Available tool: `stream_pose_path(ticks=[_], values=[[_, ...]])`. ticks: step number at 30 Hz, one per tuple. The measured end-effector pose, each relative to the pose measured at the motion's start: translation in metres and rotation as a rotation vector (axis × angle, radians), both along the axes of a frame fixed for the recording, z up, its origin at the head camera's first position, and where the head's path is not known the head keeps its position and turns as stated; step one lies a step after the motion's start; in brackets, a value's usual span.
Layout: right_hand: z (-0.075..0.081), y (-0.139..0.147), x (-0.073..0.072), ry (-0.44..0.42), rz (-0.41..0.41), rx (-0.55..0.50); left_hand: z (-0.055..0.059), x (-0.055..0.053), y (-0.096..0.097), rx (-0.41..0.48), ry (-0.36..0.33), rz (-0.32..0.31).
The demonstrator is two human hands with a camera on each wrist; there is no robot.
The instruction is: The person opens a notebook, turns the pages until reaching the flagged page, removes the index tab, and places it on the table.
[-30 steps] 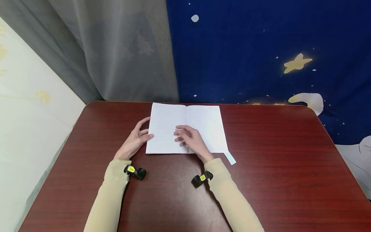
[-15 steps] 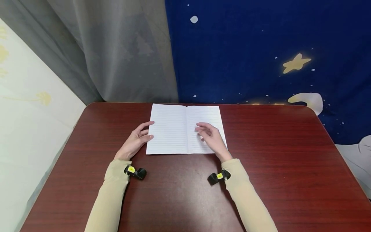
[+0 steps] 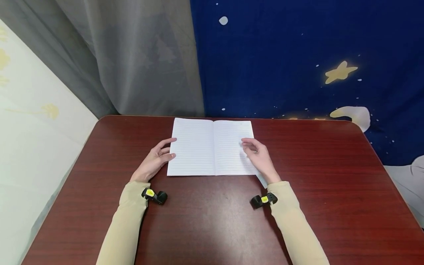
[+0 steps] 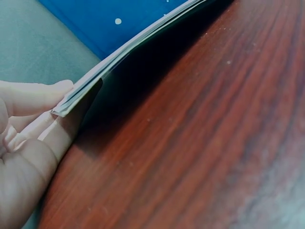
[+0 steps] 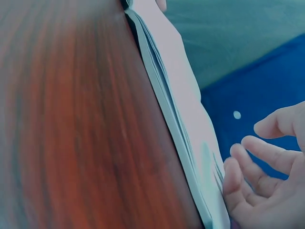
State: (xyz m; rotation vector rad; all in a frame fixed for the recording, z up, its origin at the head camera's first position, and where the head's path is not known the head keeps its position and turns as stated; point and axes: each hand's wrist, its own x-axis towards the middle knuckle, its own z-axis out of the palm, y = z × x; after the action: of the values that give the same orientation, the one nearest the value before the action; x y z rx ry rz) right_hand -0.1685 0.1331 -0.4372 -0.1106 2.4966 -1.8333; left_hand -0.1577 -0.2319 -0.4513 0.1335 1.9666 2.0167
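An open lined notebook (image 3: 193, 151) lies near the far edge of the table, both white pages facing up. My left hand (image 3: 152, 162) holds its left edge, thumb on the page; in the left wrist view fingers reach under the cover (image 4: 107, 67), which is raised off the wood with a dark gap below. Over the outer part of the right page hovers my right hand (image 3: 261, 157), its fingers loosely bent with nothing between them. The right wrist view shows its fingertips beside the page stack (image 5: 174, 109). A pale strip (image 3: 261, 180) pokes out at the notebook's lower right corner, partly covered by the right wrist.
The dark red wooden table (image 3: 331, 184) stretches out on both sides of the notebook. Behind it hang a grey curtain (image 3: 149, 66) and a blue cloth (image 3: 265, 55) with stars. Each wrist wears a small black camera.
My right hand has moved right, from the middle of the notebook to the right page's outer edge. My left hand stays at the left edge, its index finger now over the page.
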Motion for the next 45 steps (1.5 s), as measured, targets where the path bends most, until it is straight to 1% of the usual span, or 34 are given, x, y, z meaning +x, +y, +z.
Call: stream_pose_path(ticks=[4, 9, 13, 17, 19, 22, 24, 29, 35, 40, 45], values=[[0.001, 0.008, 0.001, -0.001, -0.046, 0.097, 0.0, 0.001, 0.0, 0.002, -0.005, -0.001], [0.001, 0.015, 0.004, -0.054, -0.065, 0.213, 0.001, 0.003, 0.001, 0.018, -0.012, -0.003], [0.001, 0.02, 0.005, -0.09, -0.039, 0.281, 0.0, 0.003, 0.001, 0.025, -0.016, -0.002], [0.001, 0.025, 0.003, -0.11, 0.017, 0.338, -0.001, 0.003, 0.001, 0.028, -0.014, -0.001], [0.0, 0.027, 0.002, -0.111, 0.04, 0.355, -0.001, 0.003, 0.001, 0.025, -0.013, 0.0], [0.0, 0.028, 0.001, -0.1, 0.054, 0.372, -0.002, 0.003, 0.0, 0.015, -0.016, 0.002], [0.0, 0.028, 0.001, -0.094, 0.053, 0.386, -0.002, 0.002, 0.0, 0.009, -0.018, -0.001], [0.0, 0.027, 0.0, -0.112, 0.039, 0.419, -0.002, 0.001, -0.001, 0.003, -0.025, -0.008], [0.001, 0.025, -0.001, -0.124, 0.029, 0.438, -0.001, -0.001, -0.001, -0.006, -0.03, 0.003], [0.001, 0.024, 0.0, -0.12, 0.039, 0.453, 0.001, 0.0, -0.001, -0.014, -0.017, 0.002], [0.001, 0.023, 0.0, -0.096, 0.059, 0.474, 0.0, 0.0, -0.001, -0.008, -0.016, 0.006]])
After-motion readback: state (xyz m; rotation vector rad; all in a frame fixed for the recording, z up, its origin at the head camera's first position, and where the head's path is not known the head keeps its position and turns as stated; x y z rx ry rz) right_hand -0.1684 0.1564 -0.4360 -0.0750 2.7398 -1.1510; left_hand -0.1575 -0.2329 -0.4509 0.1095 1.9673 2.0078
